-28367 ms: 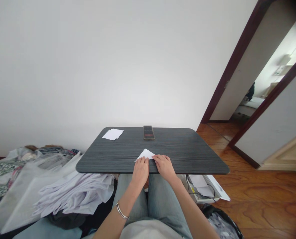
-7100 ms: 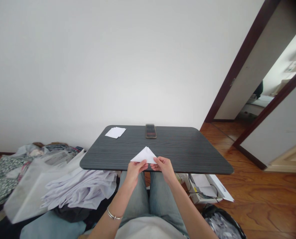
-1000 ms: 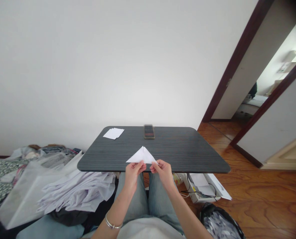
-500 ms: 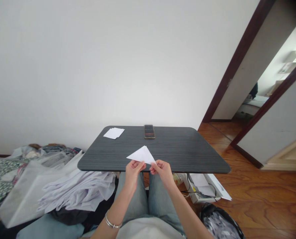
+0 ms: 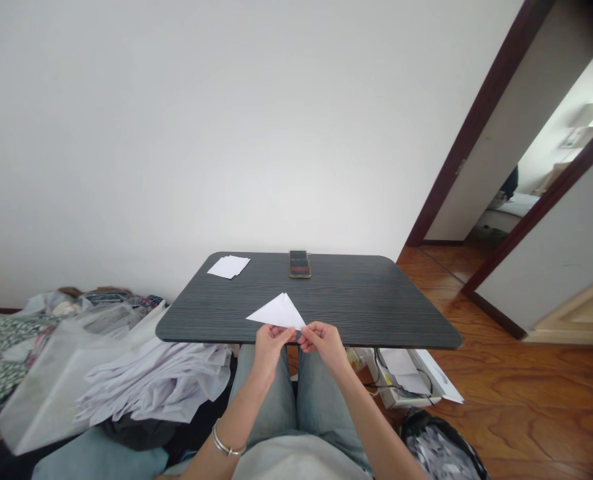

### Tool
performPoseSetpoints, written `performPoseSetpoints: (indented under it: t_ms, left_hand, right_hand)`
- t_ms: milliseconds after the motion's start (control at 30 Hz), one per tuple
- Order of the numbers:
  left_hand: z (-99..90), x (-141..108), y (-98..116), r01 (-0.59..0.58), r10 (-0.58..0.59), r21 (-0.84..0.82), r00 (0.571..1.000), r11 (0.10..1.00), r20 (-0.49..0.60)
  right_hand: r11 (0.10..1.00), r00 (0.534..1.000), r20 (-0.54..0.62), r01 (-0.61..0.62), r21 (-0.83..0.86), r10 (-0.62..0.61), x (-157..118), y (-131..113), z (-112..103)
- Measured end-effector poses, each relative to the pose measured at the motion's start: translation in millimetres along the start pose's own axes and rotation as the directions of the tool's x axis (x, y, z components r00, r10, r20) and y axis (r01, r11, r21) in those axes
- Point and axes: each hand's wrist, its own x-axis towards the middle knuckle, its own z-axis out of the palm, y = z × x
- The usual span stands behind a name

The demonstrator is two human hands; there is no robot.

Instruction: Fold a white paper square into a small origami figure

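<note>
Pinching a folded white paper (image 5: 279, 311) by its near edge with the left hand (image 5: 270, 341), thumb against forefinger; gripping its near right corner with the right hand (image 5: 325, 341), likewise narrowed to a pinch; holding it as a triangle over the front part of the desk (image 5: 371, 300), with one long corner aimed left and the peak aimed at the wall (image 5: 296, 133); impossible to tell from this view whether touching the desktop or just above it.

On the far left of the desk, loosely stacked with uneven edges, white sheets (image 5: 228, 267); near the middle of the far edge, lying well apart from them, a dark phone-like object (image 5: 299, 265); around the left wrist, a silver bracelet (image 5: 224, 443); beneath the front edge, legs in blue jeans (image 5: 321, 407).

To the left, heaped below desk level, white cloth (image 5: 161, 380) beside patterned fabric (image 5: 6, 353) and clear plastic (image 5: 61, 380); to the right, on the wooden floor (image 5: 521, 400), an open white box (image 5: 401, 387) with cables and papers inside, then a black bag (image 5: 444, 443) with crumpled pale contents.
</note>
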Motion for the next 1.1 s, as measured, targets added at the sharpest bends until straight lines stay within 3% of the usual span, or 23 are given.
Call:
performPoseSetpoints:
  t_ms: [333,600,1100]
  left_hand:
    - [5.7,-5.6,6.0,0.013,-0.018,0.039,0.991,0.999,0.133]
    - [-7.2,-2.0,9.1,0.014,-0.015,0.002,0.999,1.0,0.043]
    - [-35.3,0.0,29.0,0.033,-0.033,-0.003,0.999,0.999,-0.005]
  right_hand:
    - [0.995,0.997,0.016,0.08,-0.066,-0.079,-4.6,-6.6,4.6]
    - [0.991,0.995,-0.007,0.097,-0.093,-0.098,-5.1,-4.3,4.3]
    - [0.993,0.995,-0.029,0.09,-0.081,-0.092,-4.5,-3.5,5.0]
